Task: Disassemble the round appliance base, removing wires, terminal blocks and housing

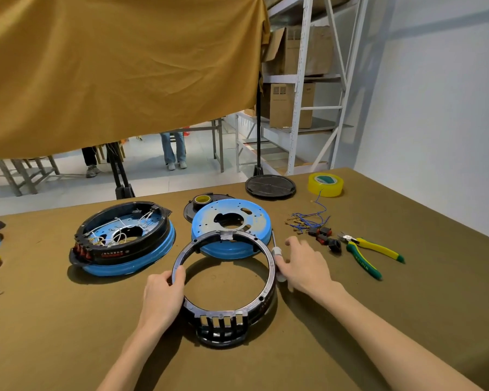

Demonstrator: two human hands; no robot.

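Observation:
A black ring housing (268, 268) is lifted clear of a blue round base plate (231, 218) and tilts toward me. My left hand (164, 292) grips its left rim. My right hand (305, 263) rests against the ring's right side and holds a screwdriver (275, 249), fingers partly spread. Left of these stands a second round appliance base (122, 241), blue below with a black housing, white wires and red terminal blocks inside. Removed blue wires (308, 220) and black-and-red terminal blocks (323, 235) lie to the right.
Green-and-yellow pliers (370, 253) lie at the right. A yellow tape roll (325, 184), a black round lid (270, 187) and a black plate with a small tape roll (202, 200) sit at the back. A yellow cloth hangs above; shelving stands behind.

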